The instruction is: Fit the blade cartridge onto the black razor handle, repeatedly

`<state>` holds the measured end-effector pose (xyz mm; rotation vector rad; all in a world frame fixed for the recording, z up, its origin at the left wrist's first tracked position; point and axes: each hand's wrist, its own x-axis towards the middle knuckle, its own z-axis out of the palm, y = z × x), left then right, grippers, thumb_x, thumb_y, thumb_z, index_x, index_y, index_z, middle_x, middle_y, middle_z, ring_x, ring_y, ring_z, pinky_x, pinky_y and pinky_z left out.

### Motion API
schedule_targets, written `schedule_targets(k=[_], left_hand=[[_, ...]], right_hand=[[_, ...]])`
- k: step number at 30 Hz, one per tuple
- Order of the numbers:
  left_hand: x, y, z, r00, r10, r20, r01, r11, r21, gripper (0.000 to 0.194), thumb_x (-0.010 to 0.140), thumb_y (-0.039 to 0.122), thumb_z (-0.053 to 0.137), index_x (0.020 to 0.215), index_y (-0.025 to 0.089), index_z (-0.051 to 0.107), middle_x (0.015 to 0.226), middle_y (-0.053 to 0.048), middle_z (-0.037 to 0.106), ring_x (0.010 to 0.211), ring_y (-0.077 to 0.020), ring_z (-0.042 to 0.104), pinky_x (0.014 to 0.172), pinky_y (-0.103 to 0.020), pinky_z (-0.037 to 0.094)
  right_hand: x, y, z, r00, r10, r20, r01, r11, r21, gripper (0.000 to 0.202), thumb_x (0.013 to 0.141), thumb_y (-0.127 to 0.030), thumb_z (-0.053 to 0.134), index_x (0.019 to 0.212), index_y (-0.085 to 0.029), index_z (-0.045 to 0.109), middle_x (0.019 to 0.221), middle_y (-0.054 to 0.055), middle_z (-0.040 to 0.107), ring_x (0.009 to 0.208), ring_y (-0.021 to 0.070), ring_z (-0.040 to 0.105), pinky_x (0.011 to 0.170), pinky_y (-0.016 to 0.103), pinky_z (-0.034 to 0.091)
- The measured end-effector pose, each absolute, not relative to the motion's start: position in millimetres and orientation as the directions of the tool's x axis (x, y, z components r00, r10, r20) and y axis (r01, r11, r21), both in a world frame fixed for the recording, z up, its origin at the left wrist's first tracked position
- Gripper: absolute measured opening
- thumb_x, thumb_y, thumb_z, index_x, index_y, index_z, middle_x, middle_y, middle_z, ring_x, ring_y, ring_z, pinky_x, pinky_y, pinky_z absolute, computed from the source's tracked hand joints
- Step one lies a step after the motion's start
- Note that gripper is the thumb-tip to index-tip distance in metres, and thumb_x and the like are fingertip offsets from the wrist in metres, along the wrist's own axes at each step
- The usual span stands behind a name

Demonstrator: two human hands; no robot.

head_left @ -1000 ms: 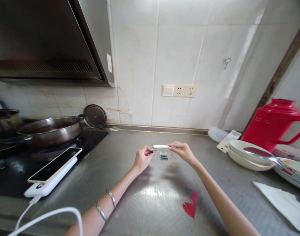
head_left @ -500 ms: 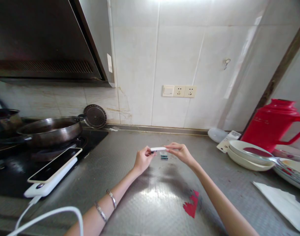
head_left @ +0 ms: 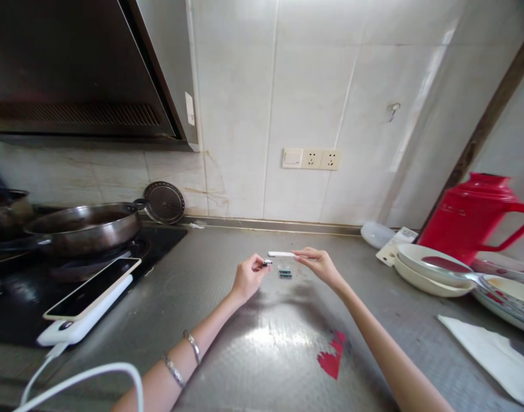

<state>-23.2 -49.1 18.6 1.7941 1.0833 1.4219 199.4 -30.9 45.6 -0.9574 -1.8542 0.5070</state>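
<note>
My right hand (head_left: pixel 315 263) pinches one end of a slim white stick-shaped object (head_left: pixel 280 254), which points left above the metal counter. Between the fingertips of my left hand (head_left: pixel 248 277) is a small black-and-white piece (head_left: pixel 267 263); its exact kind is too small to make out. A narrow gap separates this piece from the white stick. Just below, between both hands, two short dark green cylinders (head_left: pixel 285 274) that look like batteries lie side by side on the counter. Two silver bangles (head_left: pixel 193 346) circle my left forearm.
A torn red scrap (head_left: pixel 331 356) lies nearer me. Left are a cooktop pan (head_left: pixel 87 229) and a phone (head_left: pixel 94 289) on a white power bank with a cable (head_left: pixel 94 369). Right stand a red thermos (head_left: pixel 470 214), stacked dishes (head_left: pixel 433 280) and white paper (head_left: pixel 489 355).
The white stick has come away from the piece in my left hand and now sits slightly higher, held by my right hand alone. The small piece stays in my left fingers.
</note>
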Motion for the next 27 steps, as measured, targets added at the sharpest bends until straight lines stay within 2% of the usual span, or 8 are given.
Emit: schedule_targets(k=[7, 13, 18, 23, 27], left_hand=[[-23.9, -47.6, 18.9, 0.079, 0.871, 0.485, 0.224, -0.489, 0.843, 0.018, 0.071, 0.03, 0.063, 0.067, 0.017, 0.05, 0.068, -0.002, 0.067, 0.061, -0.0136, 0.063, 0.054, -0.019, 0.044], [-24.1, -49.8, 21.9, 0.06, 0.863, 0.501, 0.221, -0.501, 0.837, 0.018, 0.073, 0.032, 0.062, 0.069, 0.017, 0.053, 0.069, -0.003, 0.068, 0.065, -0.0149, 0.064, 0.056, -0.02, 0.045], [-23.0, -50.8, 22.0, 0.055, 0.865, 0.498, 0.251, -0.495, 0.832, 0.018, 0.072, 0.031, 0.063, 0.066, 0.018, 0.051, 0.066, -0.001, 0.067, 0.061, -0.0138, 0.063, 0.055, -0.02, 0.045], [-22.0, -51.5, 22.4, 0.053, 0.858, 0.511, 0.231, -0.509, 0.83, 0.017, 0.072, 0.031, 0.063, 0.068, 0.017, 0.053, 0.07, -0.002, 0.068, 0.067, -0.0146, 0.065, 0.06, -0.021, 0.047], [-22.1, -51.1, 22.8, 0.056, 0.861, 0.505, 0.228, -0.503, 0.833, 0.017, 0.072, 0.029, 0.062, 0.067, 0.017, 0.051, 0.068, -0.002, 0.067, 0.062, -0.0137, 0.063, 0.057, -0.02, 0.045]], right_hand=[[193.3, -35.3, 50.2, -0.316, 0.769, 0.556, 0.363, 0.64, -0.677, 0.029, 0.077, -0.042, 0.06, 0.095, -0.021, 0.071, 0.085, 0.006, 0.069, 0.076, 0.018, 0.06, 0.069, 0.028, 0.045], [198.8, -34.5, 51.0, -0.246, 0.77, 0.589, 0.407, 0.633, -0.658, 0.03, 0.078, -0.043, 0.058, 0.094, -0.021, 0.071, 0.082, 0.007, 0.069, 0.075, 0.0184, 0.06, 0.069, 0.029, 0.046], [195.0, -37.8, 57.3, -0.335, 0.728, 0.598, 0.408, 0.684, -0.605, 0.03, 0.079, -0.044, 0.057, 0.096, -0.023, 0.071, 0.083, 0.007, 0.068, 0.076, 0.018, 0.059, 0.069, 0.029, 0.045], [202.3, -36.8, 58.7, -0.268, 0.742, 0.614, 0.444, 0.661, -0.605, 0.03, 0.079, -0.043, 0.057, 0.097, -0.022, 0.071, 0.078, 0.006, 0.066, 0.072, 0.0177, 0.058, 0.067, 0.028, 0.044], [198.4, -39.4, 60.9, -0.312, 0.728, 0.611, 0.407, 0.683, -0.606, 0.03, 0.079, -0.042, 0.058, 0.097, -0.022, 0.07, 0.08, 0.006, 0.066, 0.074, 0.0173, 0.058, 0.068, 0.027, 0.044]])
